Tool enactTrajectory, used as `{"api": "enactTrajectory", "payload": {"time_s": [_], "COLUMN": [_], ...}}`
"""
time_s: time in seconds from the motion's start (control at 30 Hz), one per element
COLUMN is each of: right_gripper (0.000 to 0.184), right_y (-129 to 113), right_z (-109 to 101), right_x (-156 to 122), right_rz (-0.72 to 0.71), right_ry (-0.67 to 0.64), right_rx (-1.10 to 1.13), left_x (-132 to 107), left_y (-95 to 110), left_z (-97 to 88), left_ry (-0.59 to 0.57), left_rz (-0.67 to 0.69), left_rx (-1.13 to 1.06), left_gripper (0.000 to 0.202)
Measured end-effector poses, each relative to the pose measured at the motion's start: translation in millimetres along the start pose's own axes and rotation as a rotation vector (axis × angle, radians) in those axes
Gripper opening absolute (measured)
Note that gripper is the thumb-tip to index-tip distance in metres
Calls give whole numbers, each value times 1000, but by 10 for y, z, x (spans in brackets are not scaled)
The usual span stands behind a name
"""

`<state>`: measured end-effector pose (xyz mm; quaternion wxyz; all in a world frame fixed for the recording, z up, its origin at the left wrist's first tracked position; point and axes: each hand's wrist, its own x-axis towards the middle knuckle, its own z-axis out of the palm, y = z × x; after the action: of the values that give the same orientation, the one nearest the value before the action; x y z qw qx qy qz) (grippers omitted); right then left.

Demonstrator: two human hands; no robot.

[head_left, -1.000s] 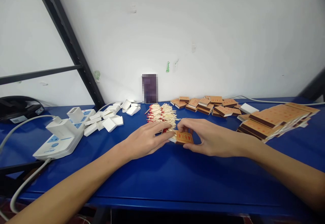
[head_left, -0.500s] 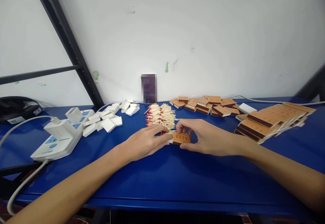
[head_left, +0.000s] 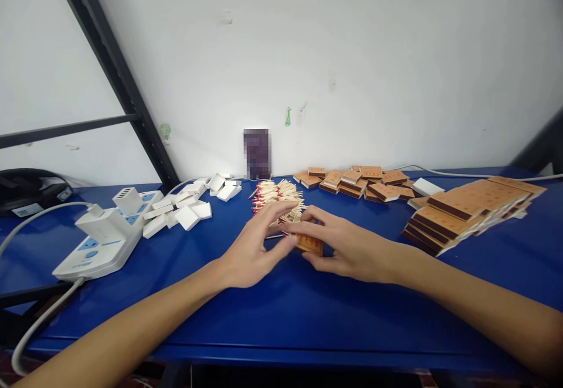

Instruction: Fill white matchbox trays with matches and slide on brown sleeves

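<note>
My right hand [head_left: 347, 244] grips an orange matchbox [head_left: 310, 243] between thumb and fingers, just above the blue table [head_left: 281, 312]. My left hand [head_left: 257, 244] meets it from the left, fingers curled against the box's left end, thumb raised above it. Right behind both hands lies a heap of loose red-tipped matches [head_left: 277, 197]. Whether the box's drawer is pushed in is hidden by my fingers.
White inner trays [head_left: 187, 203] are scattered at the left, beside a white power strip [head_left: 103, 238] with plugs and a grey cable. Orange matchboxes [head_left: 356, 180] are piled behind, and a stacked row of boxes [head_left: 468, 206] lies at the right. A black frame post rises at left.
Both hands lifted slightly and closed together on the matchbox; my left fingers, earlier lying flat beside it, now curl against its end. The box tilted.
</note>
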<state>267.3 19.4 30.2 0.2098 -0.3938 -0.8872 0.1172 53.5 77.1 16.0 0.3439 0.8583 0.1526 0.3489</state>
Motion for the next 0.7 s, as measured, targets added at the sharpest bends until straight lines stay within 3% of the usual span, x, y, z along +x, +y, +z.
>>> {"api": "enactTrajectory", "payload": {"time_s": [0.1,0.23,0.37,0.7], "right_gripper": [56,56,50,54], "right_y": [4,-12,-3,17], "right_z": [15,35,53,96], "right_x": [1,8,17,20], "right_rz": [-4,-72,-126,-131], "right_ry": [76,184,262,305], "right_rx": [-23,-49,-46,-40], "left_x": [10,9,4,33], "left_y": [9,21,24,1], "left_z": [-26,-30,4,34], "left_ry": [30,-75,-90,-33], "left_rz": [-107,-203,-228,-242], "left_rx": [7,-177,-300,-341], "left_gripper": [30,32,33,28]}}
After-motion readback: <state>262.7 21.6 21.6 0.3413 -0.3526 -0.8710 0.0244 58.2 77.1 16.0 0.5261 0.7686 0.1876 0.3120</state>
